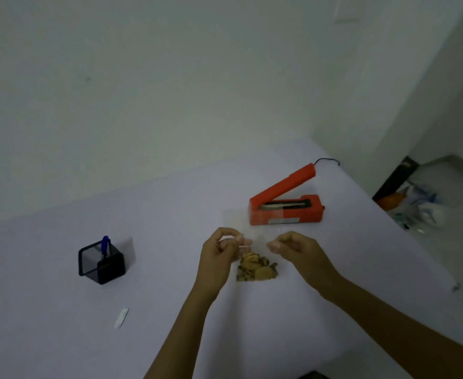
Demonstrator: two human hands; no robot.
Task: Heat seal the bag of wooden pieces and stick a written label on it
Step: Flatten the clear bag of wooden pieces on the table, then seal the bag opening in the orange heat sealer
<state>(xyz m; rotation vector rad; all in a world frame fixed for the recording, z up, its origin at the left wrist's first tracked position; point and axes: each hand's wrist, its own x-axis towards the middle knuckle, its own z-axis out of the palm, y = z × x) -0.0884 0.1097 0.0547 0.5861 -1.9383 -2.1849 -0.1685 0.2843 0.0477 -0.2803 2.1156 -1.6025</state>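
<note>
A clear plastic bag (257, 242) with brown wooden pieces (257, 269) in its bottom hangs over the white table. My left hand (224, 250) pinches the bag's upper left edge. My right hand (293, 248) pinches its upper right edge. Just behind the bag stands the orange heat sealer (286, 212) with its arm raised. A small white label strip (121, 318) lies on the table at the front left. A blue pen (105, 246) stands in a black mesh holder (101, 262) to the left.
The sealer's black cord (327, 160) runs off toward the wall corner. The table's right edge (416, 242) slopes down to the right. Beyond it on the floor lie a dark object and crumpled bags (413, 203). A pale wall stands behind the table.
</note>
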